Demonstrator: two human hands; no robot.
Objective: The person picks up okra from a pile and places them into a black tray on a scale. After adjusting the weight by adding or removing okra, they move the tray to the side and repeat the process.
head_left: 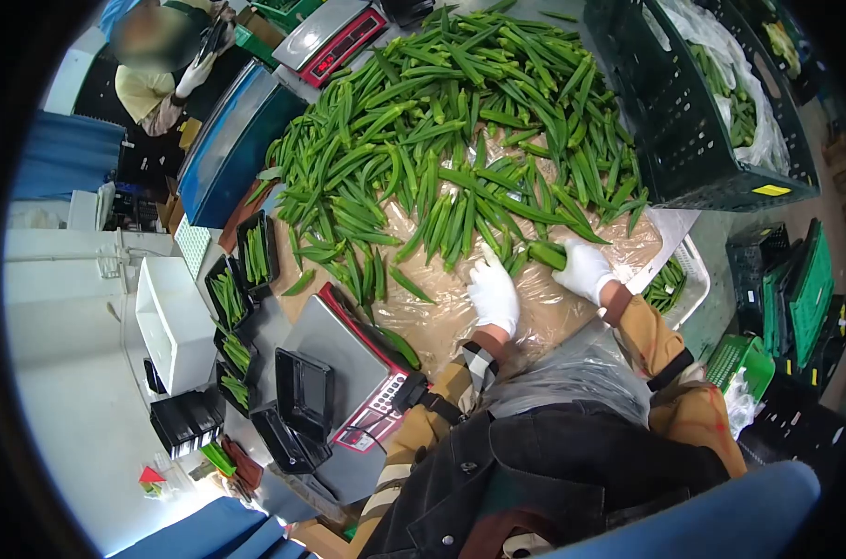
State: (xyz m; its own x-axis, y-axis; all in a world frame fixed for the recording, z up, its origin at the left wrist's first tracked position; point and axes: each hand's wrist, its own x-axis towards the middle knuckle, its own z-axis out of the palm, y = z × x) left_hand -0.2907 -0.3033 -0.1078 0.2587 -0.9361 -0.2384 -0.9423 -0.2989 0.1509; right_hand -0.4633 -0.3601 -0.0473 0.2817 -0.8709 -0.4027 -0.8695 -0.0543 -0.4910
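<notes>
Table (pixel 572 317): okra pile (pixel 460 121); right hand (pixel 586 270) grips several.

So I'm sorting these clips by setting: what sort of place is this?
Likely a produce packing room: a heap of okra on a plastic-covered table, a weighing scale beside black trays of okra, and green crates.

A bunch of long green okra pods (pixel 546 253) is gripped in the white-gloved right hand (pixel 584 270), while the white-gloved left hand (pixel 494 295) is laid flat on the crinkled clear plastic sheet (pixel 441 321). A large heap of loose green okra (pixel 441 121) is spread beyond, beside a dark green plastic crate (pixel 683 140).
</notes>
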